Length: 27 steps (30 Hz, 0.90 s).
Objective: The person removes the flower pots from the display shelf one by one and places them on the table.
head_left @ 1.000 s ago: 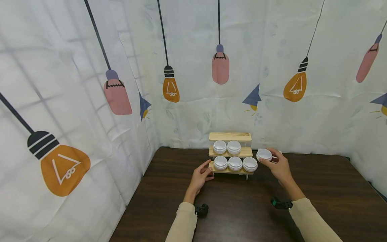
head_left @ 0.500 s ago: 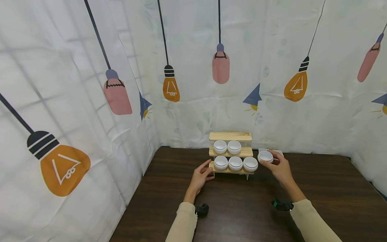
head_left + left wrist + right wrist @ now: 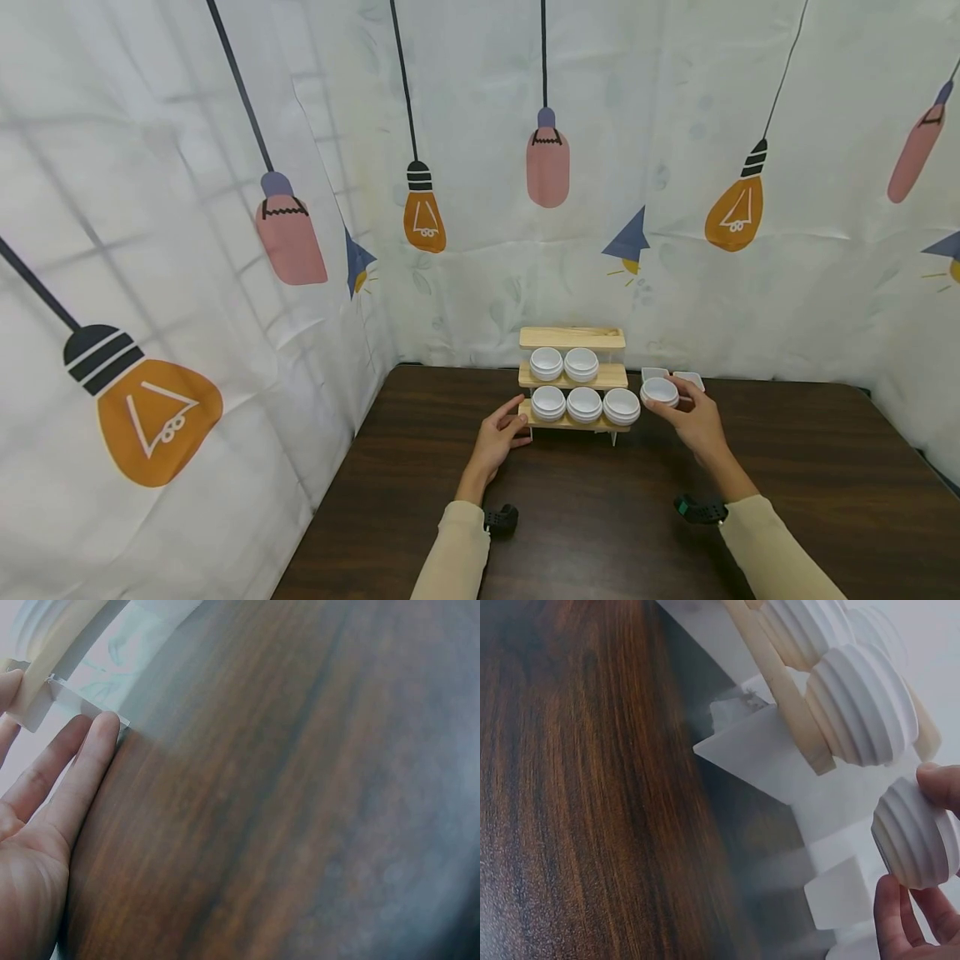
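Note:
My right hand pinches a small white bowl between thumb and fingers, just right of a three-tier wooden rack. In the right wrist view that bowl is ribbed on the outside and tilted by the camera angle. Three matching bowls stand in a row on the lowest shelf, and two more bowls on the middle one. My left hand holds the left end of the lowest shelf, thumb in front. In the left wrist view, its straight lower fingers touch the rack's clear support.
Two white square dishes sit behind my right hand, partly hidden by the held bowl and fingers. The dark wooden table reaches back to a pale printed curtain. A black strap is on my right wrist.
My right hand has shifted slightly right and down with the bowl, and more of the square dishes behind it shows. The left hand stays at the rack.

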Available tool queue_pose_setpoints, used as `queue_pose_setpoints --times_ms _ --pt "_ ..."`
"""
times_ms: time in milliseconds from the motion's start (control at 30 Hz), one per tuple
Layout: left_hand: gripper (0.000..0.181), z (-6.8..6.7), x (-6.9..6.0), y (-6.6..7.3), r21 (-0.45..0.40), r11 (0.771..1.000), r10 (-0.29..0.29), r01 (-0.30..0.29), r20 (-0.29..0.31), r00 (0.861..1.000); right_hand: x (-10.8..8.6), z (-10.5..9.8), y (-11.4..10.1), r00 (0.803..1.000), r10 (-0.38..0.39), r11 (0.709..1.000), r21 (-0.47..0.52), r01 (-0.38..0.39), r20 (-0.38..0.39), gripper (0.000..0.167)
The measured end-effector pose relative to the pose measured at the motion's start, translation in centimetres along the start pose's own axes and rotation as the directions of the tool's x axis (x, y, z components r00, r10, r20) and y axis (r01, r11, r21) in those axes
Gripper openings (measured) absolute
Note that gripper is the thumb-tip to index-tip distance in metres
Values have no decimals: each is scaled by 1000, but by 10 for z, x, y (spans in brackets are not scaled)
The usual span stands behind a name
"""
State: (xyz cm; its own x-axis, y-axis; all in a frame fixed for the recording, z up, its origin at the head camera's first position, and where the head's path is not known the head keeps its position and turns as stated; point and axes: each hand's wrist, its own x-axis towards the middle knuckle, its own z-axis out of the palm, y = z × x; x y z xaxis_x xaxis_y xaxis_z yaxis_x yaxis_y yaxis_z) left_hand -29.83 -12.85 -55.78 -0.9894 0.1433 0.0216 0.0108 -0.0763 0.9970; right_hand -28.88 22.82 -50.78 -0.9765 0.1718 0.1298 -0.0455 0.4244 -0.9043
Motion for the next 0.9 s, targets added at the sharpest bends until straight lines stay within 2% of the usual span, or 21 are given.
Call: queue_pose_setpoints --times_ms 367,900 --pt "48 0 1 -1 -10 1000 2 -2 -2 1000 0 1 6 1000 -6 1000 1 6 -2 76" --pt "48 0 1 0 3 1000 -2 2 3 1000 3 4 15 1000 29 999 -30 -29 8 77"
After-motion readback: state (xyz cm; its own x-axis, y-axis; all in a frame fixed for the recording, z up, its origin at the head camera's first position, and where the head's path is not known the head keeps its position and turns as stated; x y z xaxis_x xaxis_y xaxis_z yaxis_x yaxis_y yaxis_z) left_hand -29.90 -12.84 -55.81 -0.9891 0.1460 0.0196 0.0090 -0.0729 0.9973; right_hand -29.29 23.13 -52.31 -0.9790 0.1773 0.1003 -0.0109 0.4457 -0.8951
